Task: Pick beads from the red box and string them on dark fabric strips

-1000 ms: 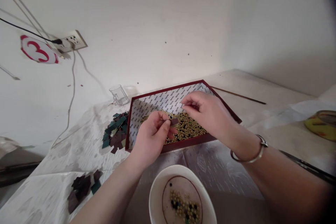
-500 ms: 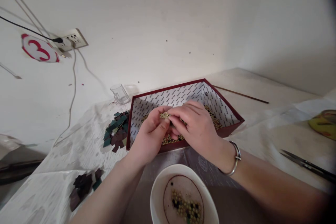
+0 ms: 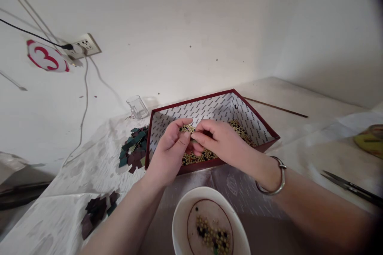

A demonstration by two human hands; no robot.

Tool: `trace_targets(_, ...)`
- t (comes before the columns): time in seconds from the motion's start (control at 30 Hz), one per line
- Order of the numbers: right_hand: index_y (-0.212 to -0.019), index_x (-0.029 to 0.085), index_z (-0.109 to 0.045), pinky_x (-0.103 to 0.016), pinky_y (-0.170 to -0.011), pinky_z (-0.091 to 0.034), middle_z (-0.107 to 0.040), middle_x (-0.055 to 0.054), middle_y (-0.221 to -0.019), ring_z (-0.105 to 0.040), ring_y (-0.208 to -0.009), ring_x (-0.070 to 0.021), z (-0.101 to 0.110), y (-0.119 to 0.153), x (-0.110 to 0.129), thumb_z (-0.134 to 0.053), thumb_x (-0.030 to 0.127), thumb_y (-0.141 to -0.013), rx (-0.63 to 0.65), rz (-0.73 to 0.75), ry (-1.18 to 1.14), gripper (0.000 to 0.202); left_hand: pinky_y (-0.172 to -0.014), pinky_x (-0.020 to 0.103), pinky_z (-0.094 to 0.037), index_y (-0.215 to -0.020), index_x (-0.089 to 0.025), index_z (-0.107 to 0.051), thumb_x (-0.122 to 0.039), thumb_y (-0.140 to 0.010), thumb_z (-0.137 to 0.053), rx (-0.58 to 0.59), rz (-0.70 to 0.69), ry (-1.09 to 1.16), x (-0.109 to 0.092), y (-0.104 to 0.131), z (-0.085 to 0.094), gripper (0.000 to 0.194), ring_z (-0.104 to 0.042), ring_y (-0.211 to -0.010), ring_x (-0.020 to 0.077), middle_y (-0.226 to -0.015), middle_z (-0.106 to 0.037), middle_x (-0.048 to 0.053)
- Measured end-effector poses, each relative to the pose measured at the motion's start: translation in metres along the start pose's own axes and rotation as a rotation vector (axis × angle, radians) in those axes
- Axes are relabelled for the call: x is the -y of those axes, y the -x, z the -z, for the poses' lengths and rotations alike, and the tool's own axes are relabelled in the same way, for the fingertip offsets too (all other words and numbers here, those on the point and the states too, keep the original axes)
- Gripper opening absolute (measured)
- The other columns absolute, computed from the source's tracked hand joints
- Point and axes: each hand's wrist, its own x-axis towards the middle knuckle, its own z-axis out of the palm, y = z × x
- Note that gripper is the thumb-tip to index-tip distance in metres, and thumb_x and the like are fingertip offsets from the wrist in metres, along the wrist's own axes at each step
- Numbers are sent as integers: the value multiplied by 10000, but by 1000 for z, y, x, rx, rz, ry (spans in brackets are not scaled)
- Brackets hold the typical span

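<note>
Over a dark red box [image 3: 191,104] with a patterned white lining, my two hands meet. The box holds many small yellow and black beads [image 3: 197,157]. My left hand [image 3: 172,149] has its fingers curled, with the thumb near the tips of my right hand [image 3: 220,139]. The right thumb and index finger are pinched together beside the left thumb. What lies between the fingertips is too small to tell. A metal bangle [image 3: 281,177] circles my right wrist. Nearer to me stands a white bowl [image 3: 179,223] with yellow and black beads in it.
Dark green and brown pieces [image 3: 134,145] lie left of the box, more [image 3: 97,211] nearer. A glass mug [image 3: 137,106] stands behind. Scissors [image 3: 350,186] and a yellow round object [image 3: 371,140] are at the right. A thin stick [image 3: 275,107] lies behind the box.
My right hand has turned and lowered slightly, its bangle shifting right. The left fingers have opened a little. The beaded thing seen between the hands before is no longer distinct.
</note>
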Motion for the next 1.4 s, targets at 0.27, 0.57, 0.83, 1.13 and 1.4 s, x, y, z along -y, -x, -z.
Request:
trace_targets(0.27,-692,192,-436,-239,-626,-422,-580,26,-604,-574,-606,-99,6,0,3,-413,313,-879,151,-47,-229,224,-697,271,-529,-1213,-211,-404,-313,-881,-473,54,-3,-136,1,3,-3,354,-619,-694,115,-766,-614,5)
trace_targets(0.57,-743,184,-500,-258,-695,-414,-636,-3,-742,-574,-723,-116,12,2,1,-419,286,-872,224,-38,-177,183,-693,268,-528,-1238,-231,-414,-313,-888,-451,-1,-15,-157,1,3,-1,362,-608,-676,110,-768,-590,-7)
trace_targets(0.83,-666,188,-448,-255,-575,-346,-574,17,-611,-476,-575,-106,9,-1,3,-335,348,-903,120,-99,-51,307,-724,280,-514,-1266,-236,-388,-333,-890,-445,49,0,-224,2,4,-3,392,-604,-674,113,-724,-599,-8)
trace_targets(1.13,-674,194,-451,-236,-527,-304,-421,49,-589,-385,-552,-92,10,-1,-2,-447,340,-852,7,-112,-24,229,-701,263,-522,-1246,-245,-408,-342,-890,-447,-20,-9,-258,0,4,-1,371,-616,-656,104,-785,-596,-4)
trace_targets(1.4,-602,199,-468,-233,-496,-309,-444,39,-552,-402,-517,-89,30,18,27,-442,362,-863,15,84,-7,309,-631,235,-512,-1212,-228,-431,-312,-877,-473,-73,-39,-176,-1,2,-2,348,-584,-607,94,-713,-571,-22)
